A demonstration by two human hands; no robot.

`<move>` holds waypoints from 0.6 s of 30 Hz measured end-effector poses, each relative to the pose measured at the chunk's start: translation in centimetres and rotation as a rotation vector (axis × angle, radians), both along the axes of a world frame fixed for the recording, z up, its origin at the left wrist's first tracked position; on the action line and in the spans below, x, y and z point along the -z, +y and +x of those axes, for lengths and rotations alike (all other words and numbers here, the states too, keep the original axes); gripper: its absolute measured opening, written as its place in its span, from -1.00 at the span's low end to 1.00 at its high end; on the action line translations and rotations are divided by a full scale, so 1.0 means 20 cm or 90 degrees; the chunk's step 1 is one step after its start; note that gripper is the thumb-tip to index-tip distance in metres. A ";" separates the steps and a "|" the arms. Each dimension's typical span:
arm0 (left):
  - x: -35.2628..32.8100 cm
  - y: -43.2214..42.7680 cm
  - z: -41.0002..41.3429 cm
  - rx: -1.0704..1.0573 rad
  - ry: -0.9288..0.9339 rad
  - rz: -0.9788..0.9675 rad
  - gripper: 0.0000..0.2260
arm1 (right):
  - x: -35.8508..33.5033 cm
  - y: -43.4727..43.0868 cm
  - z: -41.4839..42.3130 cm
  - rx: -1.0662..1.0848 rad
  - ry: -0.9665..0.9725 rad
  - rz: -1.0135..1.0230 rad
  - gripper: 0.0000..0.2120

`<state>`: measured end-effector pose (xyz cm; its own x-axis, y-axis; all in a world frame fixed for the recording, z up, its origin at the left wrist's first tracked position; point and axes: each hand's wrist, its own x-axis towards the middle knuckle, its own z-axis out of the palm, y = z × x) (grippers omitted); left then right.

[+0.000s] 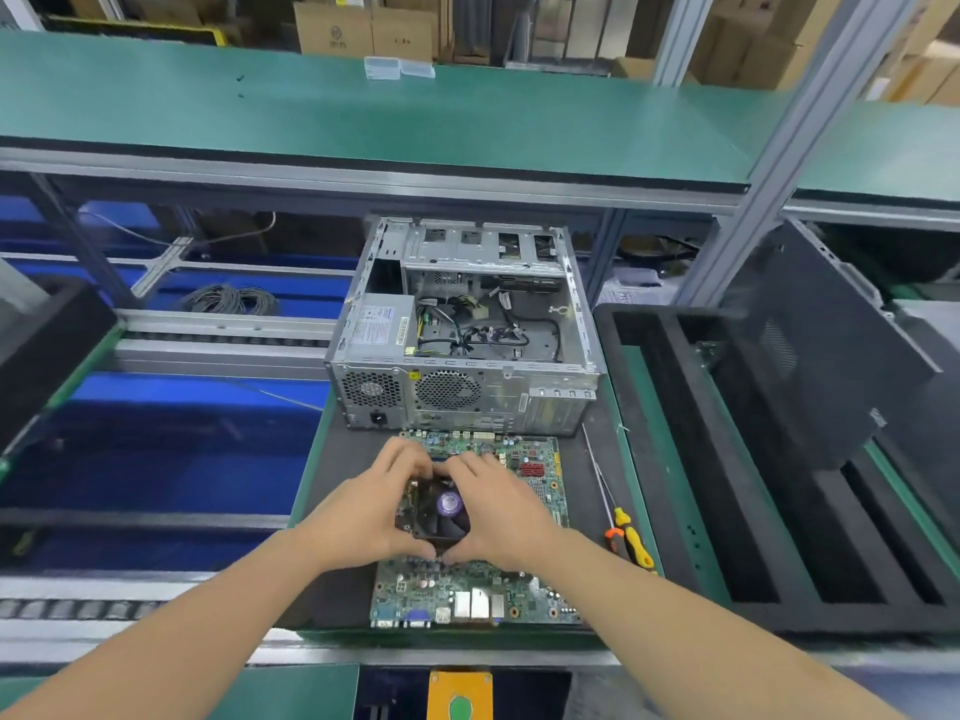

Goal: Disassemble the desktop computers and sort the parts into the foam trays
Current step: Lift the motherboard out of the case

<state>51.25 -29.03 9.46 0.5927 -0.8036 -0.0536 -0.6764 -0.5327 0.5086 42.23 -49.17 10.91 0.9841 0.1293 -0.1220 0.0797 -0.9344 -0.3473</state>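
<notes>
A green motherboard [470, 595] lies flat on the dark mat in front of an open grey desktop case [462, 324]. A black CPU cooler fan [441, 509] with a purple hub label sits on the board. My left hand [371, 506] grips the fan's left side with fingers curled over its far edge and thumb at the near edge. My right hand [506, 509] grips its right side the same way. The case still holds a power supply [382, 324] and loose cables.
A black foam tray [675, 459] with long slots stands to the right, with a dark side panel [821, 345] leaning over it. A yellow and orange screwdriver [626, 537] lies right of the board. Blue bins sit under the conveyor rails on the left.
</notes>
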 end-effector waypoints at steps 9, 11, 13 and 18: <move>-0.26 -0.02 0.03 -0.044 -0.153 0.332 -0.78 | 0.00 -0.04 -0.03 -0.011 0.026 0.085 0.05; -0.24 -0.04 0.01 -0.032 -0.225 0.379 -0.79 | 0.00 -0.04 -0.03 -0.011 0.024 0.083 0.03; -0.21 -0.04 -0.01 -0.023 -0.220 0.374 -0.82 | 0.01 -0.04 -0.03 -0.007 0.024 0.085 0.02; -0.16 -0.04 -0.02 -0.188 0.034 0.161 -0.93 | -0.03 -0.12 -0.08 0.012 0.037 0.156 -0.13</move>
